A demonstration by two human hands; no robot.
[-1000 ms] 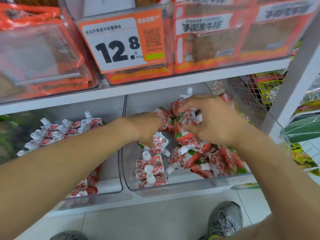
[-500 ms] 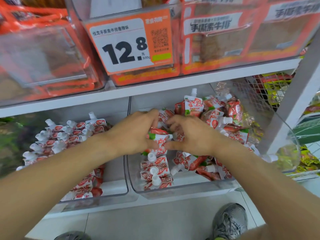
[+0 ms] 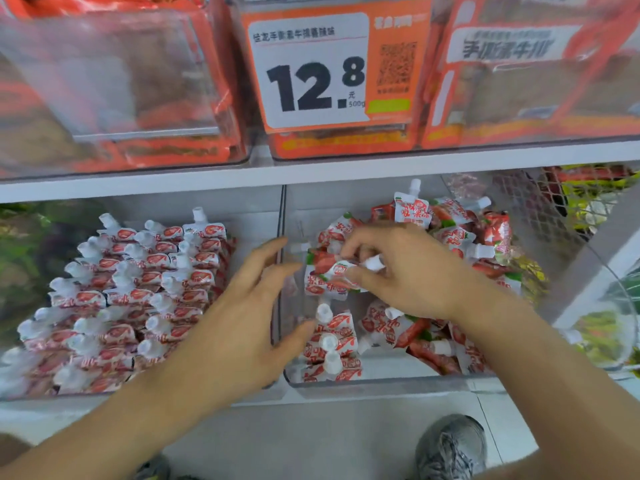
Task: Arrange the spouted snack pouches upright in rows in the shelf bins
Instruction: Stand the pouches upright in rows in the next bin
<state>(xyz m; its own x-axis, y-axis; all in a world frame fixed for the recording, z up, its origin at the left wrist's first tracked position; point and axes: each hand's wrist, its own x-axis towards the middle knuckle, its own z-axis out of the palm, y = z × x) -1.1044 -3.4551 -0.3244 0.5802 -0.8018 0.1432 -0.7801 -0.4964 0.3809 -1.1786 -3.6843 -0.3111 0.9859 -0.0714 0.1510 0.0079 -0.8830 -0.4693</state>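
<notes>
The right hand [image 3: 412, 271] pinched a spouted pouch [image 3: 334, 271] over the right bin [image 3: 381, 384], the left hand [image 3: 249, 320] spread loose beside it holding nothing — mid-row, I'd say, with three pouches [image 3: 332, 344] standing in front, the loose heap [image 3: 460, 237] behind, the left bin [image 3: 114, 398] already filled — next, seat it upright.

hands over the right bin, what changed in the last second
The left hand let go and drew back, now open over the bin divider. The right hand came forward from the loose heap and pinches a pouch above the short upright row. The left bin's rows stayed as they were.
</notes>
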